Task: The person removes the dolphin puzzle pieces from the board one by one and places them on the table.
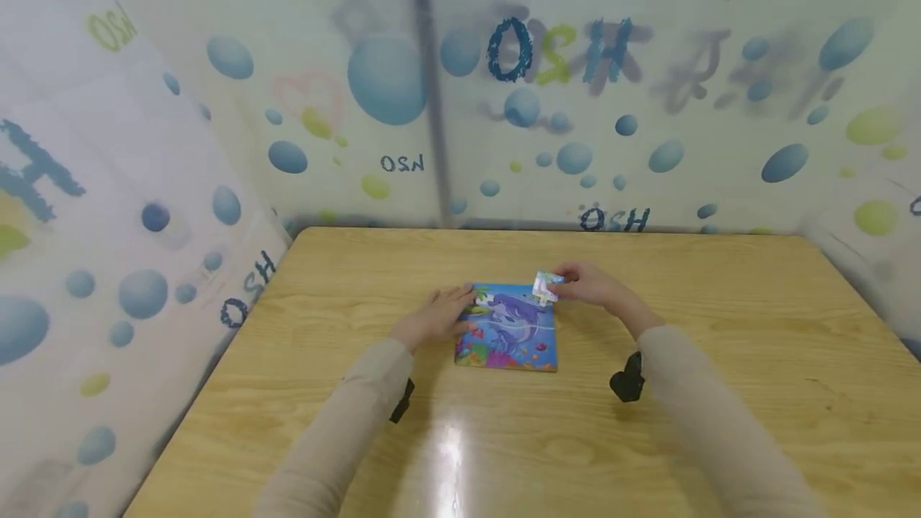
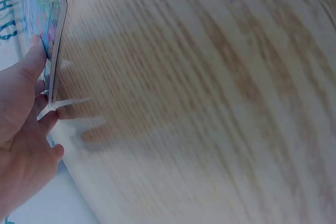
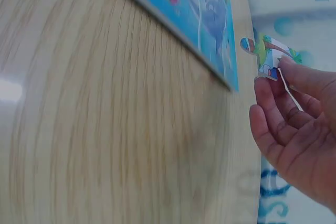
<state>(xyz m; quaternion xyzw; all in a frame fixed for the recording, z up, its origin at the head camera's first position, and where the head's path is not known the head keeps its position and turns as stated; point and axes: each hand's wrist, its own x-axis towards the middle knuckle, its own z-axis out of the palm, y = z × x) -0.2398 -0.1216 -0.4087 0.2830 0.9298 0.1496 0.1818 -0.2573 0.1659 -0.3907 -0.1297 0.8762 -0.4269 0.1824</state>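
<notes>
A square picture board (image 1: 507,334) with dolphins on a blue sea lies flat on the table. My left hand (image 1: 437,316) rests at its left side, with the thumb on the printed face and the other fingers by the upper left corner. Between thumb and fingers, my right hand (image 1: 592,288) pinches a small jigsaw puzzle piece (image 1: 544,286) over the board's upper right corner. In the right wrist view this puzzle piece (image 3: 269,56) has a rounded knob and a palm tree print, and it is apart from the board (image 3: 199,19).
The wooden table (image 1: 719,422) stretches around the board on all sides. Behind it hangs a curtain-like wall (image 1: 468,142) printed with bubbles and letters, and another printed wall (image 1: 129,222) stands at the left. Dark wrist mounts (image 1: 627,378) sit under the sleeves.
</notes>
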